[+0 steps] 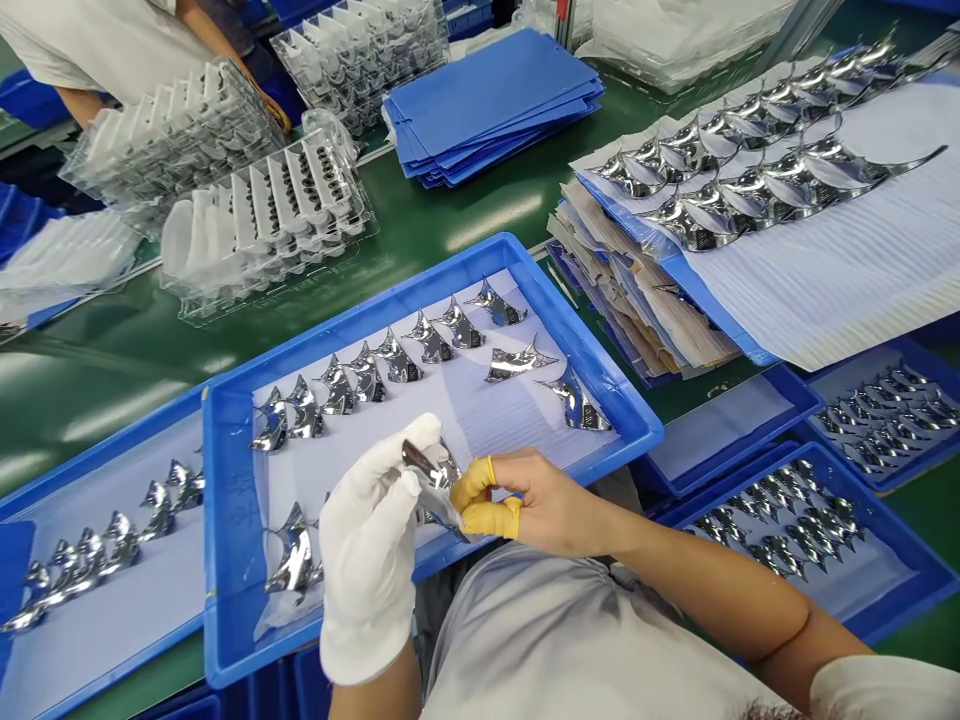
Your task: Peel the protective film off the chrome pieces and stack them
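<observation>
My left hand [371,545], in a white glove, pinches a shiny chrome-plated part [433,480] between thumb and fingers. Yellow finger cots cover the thumb and forefinger of my right hand [536,500], which are closed at the part's right end; both hands hold it above the near edge of a blue tray [645,425]. In that tray, a row of curved, pointed chrome parts [397,355] lies on white lining. Two more chrome parts [574,400] are at its right end, and another [291,555] sits at the lower left, left of my gloved hand.
Left stands another blue tray [105,660] with chrome parts. Clear plastic trays [262,225] of parts and stacked blue sheets [487,100] occupy the green bench [420,215]. A lined board [862,260] bears chrome rows at right, above lower trays [885,570]. A co-worker's arm [217,40] shows at top left.
</observation>
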Demonstrator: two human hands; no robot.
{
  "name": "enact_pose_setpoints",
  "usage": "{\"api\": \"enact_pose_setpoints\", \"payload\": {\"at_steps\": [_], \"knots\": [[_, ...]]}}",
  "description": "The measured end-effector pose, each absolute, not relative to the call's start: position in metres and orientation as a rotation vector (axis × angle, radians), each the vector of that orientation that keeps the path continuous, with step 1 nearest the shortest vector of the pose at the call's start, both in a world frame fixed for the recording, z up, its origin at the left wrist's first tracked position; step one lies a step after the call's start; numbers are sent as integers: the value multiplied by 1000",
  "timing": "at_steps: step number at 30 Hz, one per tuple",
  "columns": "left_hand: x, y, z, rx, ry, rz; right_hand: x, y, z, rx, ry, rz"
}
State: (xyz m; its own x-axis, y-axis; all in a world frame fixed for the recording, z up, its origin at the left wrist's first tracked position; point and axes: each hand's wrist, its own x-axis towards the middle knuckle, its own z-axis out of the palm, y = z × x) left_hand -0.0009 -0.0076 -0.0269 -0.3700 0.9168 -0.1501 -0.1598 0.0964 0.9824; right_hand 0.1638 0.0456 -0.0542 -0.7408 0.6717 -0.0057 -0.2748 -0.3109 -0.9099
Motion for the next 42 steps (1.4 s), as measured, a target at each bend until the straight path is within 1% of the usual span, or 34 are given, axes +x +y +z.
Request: {"api": "enact_pose_setpoints", "payload": {"at_steps": [4,8,10,14,19,21,25,28,33,38,42], "knots": [[1,3,-29,738,1504,1348,160,44,-55,-586,-1030,2322],[0,10,-27,749,1565,1214,158,46,-56,-629,-924,2346],[-3,12,-24,785,1599,1202,161,50,-55,-709,-1027,2238],[-15,11,-19,817,1690,1244,175,62,-57,-907,-1440,1881],[-34,9,-21,940,1880,1363,190,76,-58,-988,-1826,1776],[-42,8,-22,963,1910,1409,189,77,-58,-1136,-1989,1649],[-54,6,-20,947,1913,1439,174,76,-62,-1520,-2397,1224],[-55,6,-15,996,1894,1358,159,72,-71,-1562,-2548,1128],[-46,22,-6,1261,1944,1013,151,64,-77,-1534,-2508,1126],[-26,64,-15,1660,1688,745,172,67,-74,-1548,-2252,1065],[7,107,-44,2026,1450,620,198,72,-89,-1532,-1852,906]]}}
